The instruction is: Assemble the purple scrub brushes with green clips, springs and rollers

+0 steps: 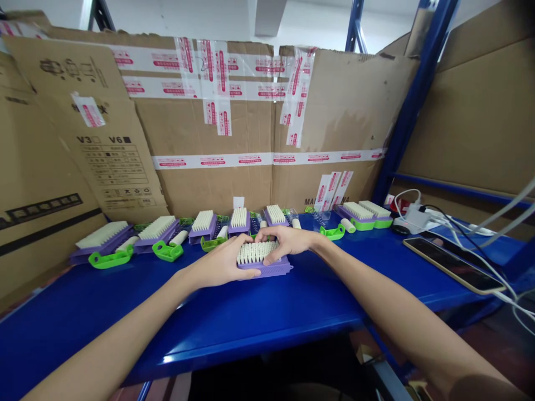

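Between my two hands, over the blue table (267, 312), is a purple brush head (273, 268) with cream bristles pointing up. My left hand (223, 262) grips its left end, thumb along the front side. On the right end and back of the brush head my right hand (290, 244) is closed, its thumb pressed near the bristles. Part of the brush head's back side is hidden by my fingers. Behind stand more purple brush heads (239, 221), with green curved handles (168, 250), white rollers (179, 238) and coil springs beside them.
Two brushes with green parts (363, 223) sit at the back right. A phone (453, 264), white cables and a charger (416, 214) lie at the right. Taped cardboard (209, 128) walls the back, and a blue post (412, 106) rises on the right.
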`<state>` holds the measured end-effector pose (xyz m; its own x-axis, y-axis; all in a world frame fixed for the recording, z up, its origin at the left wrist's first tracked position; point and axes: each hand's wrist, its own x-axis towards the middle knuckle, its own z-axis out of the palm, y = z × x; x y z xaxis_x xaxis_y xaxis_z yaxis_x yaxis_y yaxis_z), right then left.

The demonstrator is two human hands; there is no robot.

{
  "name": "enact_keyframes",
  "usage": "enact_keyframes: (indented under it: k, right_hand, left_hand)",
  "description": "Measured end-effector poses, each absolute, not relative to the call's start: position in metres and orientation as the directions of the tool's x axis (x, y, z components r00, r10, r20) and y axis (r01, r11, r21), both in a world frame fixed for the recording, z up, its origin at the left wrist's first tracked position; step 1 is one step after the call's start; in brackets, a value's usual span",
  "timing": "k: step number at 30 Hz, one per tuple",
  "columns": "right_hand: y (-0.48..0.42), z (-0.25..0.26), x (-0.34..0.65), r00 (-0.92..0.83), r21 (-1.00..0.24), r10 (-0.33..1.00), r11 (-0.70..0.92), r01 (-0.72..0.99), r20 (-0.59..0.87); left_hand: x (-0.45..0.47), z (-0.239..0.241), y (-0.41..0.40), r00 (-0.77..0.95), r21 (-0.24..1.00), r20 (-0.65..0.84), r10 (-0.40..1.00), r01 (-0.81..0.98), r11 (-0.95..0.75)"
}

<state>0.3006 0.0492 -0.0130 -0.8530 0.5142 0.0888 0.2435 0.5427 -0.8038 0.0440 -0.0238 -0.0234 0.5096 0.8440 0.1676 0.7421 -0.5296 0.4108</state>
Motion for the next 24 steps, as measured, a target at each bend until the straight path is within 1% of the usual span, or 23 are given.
enact_keyframes:
  k: [5, 12, 17, 21, 24]
  right_hand:
    - [0.049, -0.014, 0.300, -0.853, -0.798, 0.515, 0.549, 0.249, 0.088]
    - [0.046, -0.009, 0.302, -0.853, -0.760, 0.517, 0.583, 0.287, 0.073]
    - [0.047, -0.004, 0.308, -0.848, -0.719, 0.526, 0.611, 0.330, 0.058]
    - [0.047, 0.001, 0.312, -0.811, -0.727, 0.568, 0.615, 0.306, 0.139]
    - [0.050, 0.000, 0.315, -0.721, -0.719, 0.654, 0.614, 0.326, 0.231]
  left_hand:
    - [0.043, -0.023, -0.025, 0.495, 0.437, 0.148, 0.856, 0.744, -0.506]
    - [0.042, -0.021, -0.023, 0.515, 0.442, 0.166, 0.841, 0.723, -0.531]
    - [0.043, -0.018, -0.023, 0.510, 0.454, 0.253, 0.822, 0.688, -0.566]
    - [0.044, -0.019, -0.021, 0.510, 0.453, 0.262, 0.819, 0.684, -0.571]
    - [0.043, -0.022, -0.019, 0.511, 0.438, 0.282, 0.812, 0.684, -0.583]
